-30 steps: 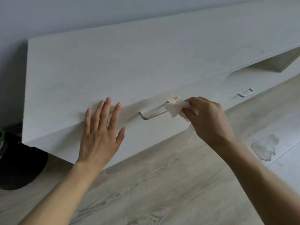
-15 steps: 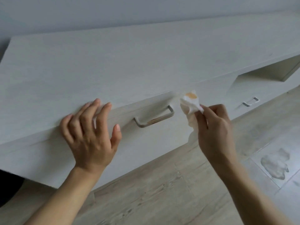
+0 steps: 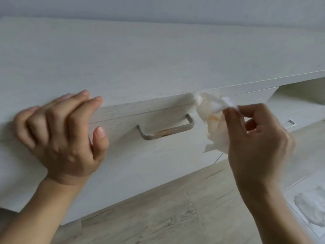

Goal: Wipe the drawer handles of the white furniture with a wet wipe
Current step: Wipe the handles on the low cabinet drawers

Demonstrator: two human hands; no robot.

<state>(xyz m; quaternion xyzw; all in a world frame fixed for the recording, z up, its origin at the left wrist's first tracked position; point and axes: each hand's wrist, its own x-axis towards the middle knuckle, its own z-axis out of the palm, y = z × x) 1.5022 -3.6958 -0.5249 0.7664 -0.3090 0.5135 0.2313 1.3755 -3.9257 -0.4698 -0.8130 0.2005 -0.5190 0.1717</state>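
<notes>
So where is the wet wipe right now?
In the head view the wet wipe is right of centre, pinched by the right hand, clear of the stained drawer handle and just to its right.

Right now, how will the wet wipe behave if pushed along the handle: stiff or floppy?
Likely floppy: the wet wipe hangs crumpled from the pinch of the right hand. Probably light: fingertips alone carry it. It may bunch rather than glide along the drawer handle.

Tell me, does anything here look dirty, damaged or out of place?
The grey metal drawer handle carries an orange-brown smear along its bar, and the crumpled white wet wipe pinched in the right hand shows matching orange stains. A pale blotch marks the floor at lower right.
</notes>
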